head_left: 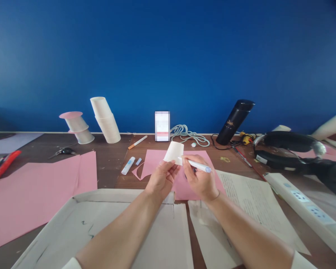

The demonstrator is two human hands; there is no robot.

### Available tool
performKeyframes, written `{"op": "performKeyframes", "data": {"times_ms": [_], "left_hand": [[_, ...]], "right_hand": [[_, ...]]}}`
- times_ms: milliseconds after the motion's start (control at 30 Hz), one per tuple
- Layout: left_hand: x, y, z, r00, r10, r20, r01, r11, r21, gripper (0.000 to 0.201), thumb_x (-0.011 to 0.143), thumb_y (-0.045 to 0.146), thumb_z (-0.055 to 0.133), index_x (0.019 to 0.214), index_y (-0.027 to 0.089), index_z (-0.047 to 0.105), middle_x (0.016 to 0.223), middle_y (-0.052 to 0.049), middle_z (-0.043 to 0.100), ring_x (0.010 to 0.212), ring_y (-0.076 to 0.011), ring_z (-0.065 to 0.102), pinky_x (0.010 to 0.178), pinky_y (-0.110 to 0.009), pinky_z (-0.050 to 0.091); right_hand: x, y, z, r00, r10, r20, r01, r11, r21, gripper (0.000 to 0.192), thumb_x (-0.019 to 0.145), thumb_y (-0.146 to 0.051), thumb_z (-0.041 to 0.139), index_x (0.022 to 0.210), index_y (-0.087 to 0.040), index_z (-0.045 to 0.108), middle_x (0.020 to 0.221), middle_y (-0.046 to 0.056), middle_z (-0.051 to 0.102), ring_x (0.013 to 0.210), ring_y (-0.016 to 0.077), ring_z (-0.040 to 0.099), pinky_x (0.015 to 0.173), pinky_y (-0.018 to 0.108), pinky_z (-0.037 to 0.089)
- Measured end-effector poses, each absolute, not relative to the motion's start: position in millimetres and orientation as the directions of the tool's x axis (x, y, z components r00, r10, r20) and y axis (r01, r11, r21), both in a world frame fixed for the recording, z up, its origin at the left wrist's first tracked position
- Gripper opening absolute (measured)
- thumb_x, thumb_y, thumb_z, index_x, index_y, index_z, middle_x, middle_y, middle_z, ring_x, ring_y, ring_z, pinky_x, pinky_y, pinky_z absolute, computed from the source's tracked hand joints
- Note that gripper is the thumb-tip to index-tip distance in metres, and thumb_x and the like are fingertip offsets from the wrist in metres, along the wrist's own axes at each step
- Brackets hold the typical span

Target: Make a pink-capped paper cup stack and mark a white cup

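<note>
Brown wooden desk (109, 164) under a flat blue wall carries the work. Nearest, an opened grey cardboard box (81, 220) lies at six o'clock, with printed paper sheets (249, 201) at four o'clock.

Above the box's far edge, the left hand (161, 179) has its grip clamped on the rim of a small white paper cup (174, 152), held tilted in the air, mouth toward the person. The right hand (198, 179) is closed on a white pen-shaped glue stick with a blue end (197, 165), its tip touching the cup's rim at the cup's five o'clock. Judged step: working the stick along the cup's edge; the next move would call for a steady cup and light tip pressure.

Beneath both hands lies a cut pink paper sheet (156, 158); a larger pink sheet (36, 186) sits at nine o'clock. Farther off, a leaning stack of white paper cups (106, 119) stands at eleven o'clock, and a black flask (235, 121) at one o'clock.
</note>
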State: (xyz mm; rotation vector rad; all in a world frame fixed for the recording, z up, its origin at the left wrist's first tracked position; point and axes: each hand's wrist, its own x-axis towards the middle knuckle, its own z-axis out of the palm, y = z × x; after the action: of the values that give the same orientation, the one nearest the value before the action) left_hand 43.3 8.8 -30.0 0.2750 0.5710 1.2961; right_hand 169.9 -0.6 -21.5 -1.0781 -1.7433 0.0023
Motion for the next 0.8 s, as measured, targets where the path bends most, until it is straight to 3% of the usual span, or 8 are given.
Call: {"op": "performKeyframes", "data": {"times_ms": [800], "left_hand": [[42.2, 10.5, -31.6, 0.159, 0.952, -0.261, -0.826, 0.273, 0.493, 0.008, 0.074, 0.002, 0.062, 0.079, 0.008, 0.062, 0.080, -0.008, 0.066, 0.072, -0.0112, 0.062, 0.078, -0.025, 0.054]], "right_hand": [[169.9, -1.3, -21.5, -0.060, 0.643, 0.764, 0.666, 0.595, -0.449, 0.013, 0.086, -0.023, 0.052, 0.097, -0.020, 0.061, 0.089, 0.006, 0.067, 0.084, 0.0177, 0.064, 0.076, 0.031, 0.052]]}}
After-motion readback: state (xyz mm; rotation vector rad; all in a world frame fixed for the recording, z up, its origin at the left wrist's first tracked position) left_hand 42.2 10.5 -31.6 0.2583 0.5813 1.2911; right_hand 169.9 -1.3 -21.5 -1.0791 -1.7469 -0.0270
